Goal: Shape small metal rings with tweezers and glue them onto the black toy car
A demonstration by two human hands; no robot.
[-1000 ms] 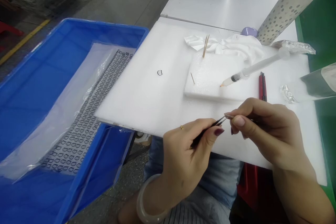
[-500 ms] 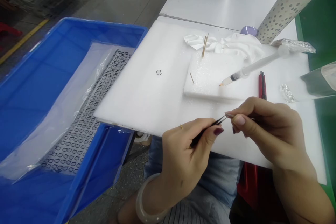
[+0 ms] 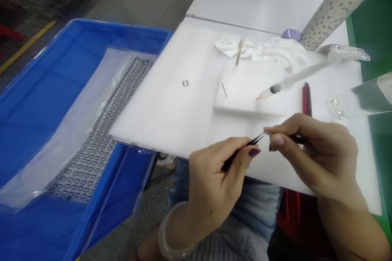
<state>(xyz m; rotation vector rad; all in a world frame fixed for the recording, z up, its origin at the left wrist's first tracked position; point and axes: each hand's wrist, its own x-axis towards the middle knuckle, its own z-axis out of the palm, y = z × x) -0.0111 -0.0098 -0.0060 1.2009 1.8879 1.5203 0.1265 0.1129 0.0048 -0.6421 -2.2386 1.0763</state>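
Note:
In the head view, my left hand point(image 3: 214, 183) pinches a pair of black tweezers point(image 3: 255, 142), their tips pointing up and right. My right hand point(image 3: 324, 159) is closed on a slim tool with a grey pointed tip point(image 3: 268, 131); part of its dark shaft shows behind the fingers, and I cannot tell its exact kind. The two tips meet or nearly meet above the white foam sheet point(image 3: 153, 118). Anything held between them is too small to make out. A small black-outlined piece point(image 3: 185, 83) lies on the foam, left of both hands.
A smaller foam block point(image 3: 245, 85) holds upright wooden sticks point(image 3: 239, 51) and carries a syringe point(image 3: 294, 79). Around it are a red cutter point(image 3: 306, 100), white cloth point(image 3: 275, 53), a dotted bottle point(image 3: 330, 16) and a clear bottle point(image 3: 373, 96). A blue bin point(image 3: 76, 65) holds sheeted black-outlined pieces point(image 3: 92, 147).
The tool in my right hand has turned slightly, so more of its dark shaft shows and its tip sits nearer the tweezers. My left hand is almost unmoved.

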